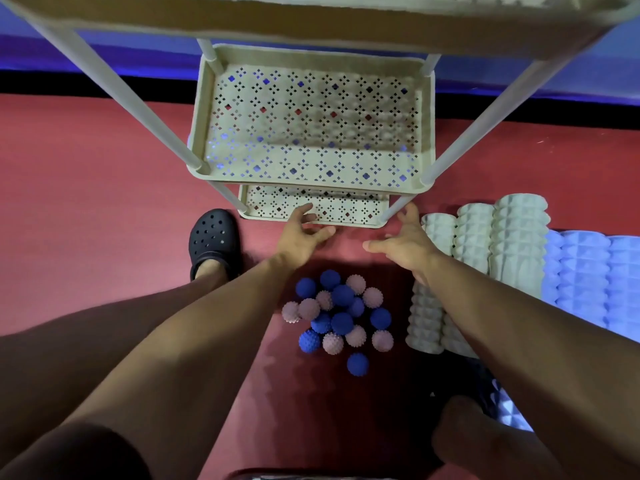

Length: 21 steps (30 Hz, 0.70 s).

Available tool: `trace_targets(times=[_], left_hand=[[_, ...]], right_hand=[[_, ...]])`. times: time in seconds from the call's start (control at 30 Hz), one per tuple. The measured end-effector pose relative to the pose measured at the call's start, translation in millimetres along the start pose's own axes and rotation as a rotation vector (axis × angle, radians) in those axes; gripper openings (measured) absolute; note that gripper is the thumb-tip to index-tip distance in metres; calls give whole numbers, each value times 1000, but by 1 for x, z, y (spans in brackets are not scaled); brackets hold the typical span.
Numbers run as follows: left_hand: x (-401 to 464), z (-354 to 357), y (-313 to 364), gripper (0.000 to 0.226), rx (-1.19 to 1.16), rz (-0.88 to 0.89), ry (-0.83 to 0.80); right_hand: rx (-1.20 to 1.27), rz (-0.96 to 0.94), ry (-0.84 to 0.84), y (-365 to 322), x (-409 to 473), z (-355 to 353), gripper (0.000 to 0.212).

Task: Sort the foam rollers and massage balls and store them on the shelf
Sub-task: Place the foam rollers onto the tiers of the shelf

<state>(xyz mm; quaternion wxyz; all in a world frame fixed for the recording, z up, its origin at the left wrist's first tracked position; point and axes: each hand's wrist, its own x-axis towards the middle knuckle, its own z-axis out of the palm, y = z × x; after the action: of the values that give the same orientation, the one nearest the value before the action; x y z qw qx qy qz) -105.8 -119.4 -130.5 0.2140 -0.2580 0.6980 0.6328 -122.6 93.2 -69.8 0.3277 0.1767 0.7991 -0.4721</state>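
Your forearms reach up the frame over the massage balls [341,317] heaped at lower centre — behind your fingers, not ahead. Both the left hand [301,233] and right hand [405,237] are spread, empty, near the shelf [427,140] bottom tray. The foam rollers [502,244] stand just right of your right hand, long axes running up-frame — that hand is nearer

no readable text, label, brand or number anywhere here.
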Motion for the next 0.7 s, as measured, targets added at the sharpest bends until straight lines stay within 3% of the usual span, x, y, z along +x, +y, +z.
trace_targets(times=[0.13, 0.23, 0.33, 0.43, 0.5, 0.7], left_hand=[[0, -70, -16, 57, 266, 32, 146], [0, -120, -21, 69, 333, 71, 205], [-7, -142, -21, 88, 492, 79, 167], [-18, -139, -21, 99, 508, 89, 129], [-46, -125, -2, 90, 598, 131, 98], [-112, -86, 46, 80, 855, 322, -1]], right_hand=[[-117, 35, 19, 9, 10, 0, 112], [-155, 37, 53, 11, 15, -2, 113], [-147, 18, 53, 5, 12, -4, 112], [-108, -18, 31, 8, 2, -4, 124], [-86, -60, 27, 5, -17, -5, 129], [-341, -195, 66, -18, -98, -29, 104]])
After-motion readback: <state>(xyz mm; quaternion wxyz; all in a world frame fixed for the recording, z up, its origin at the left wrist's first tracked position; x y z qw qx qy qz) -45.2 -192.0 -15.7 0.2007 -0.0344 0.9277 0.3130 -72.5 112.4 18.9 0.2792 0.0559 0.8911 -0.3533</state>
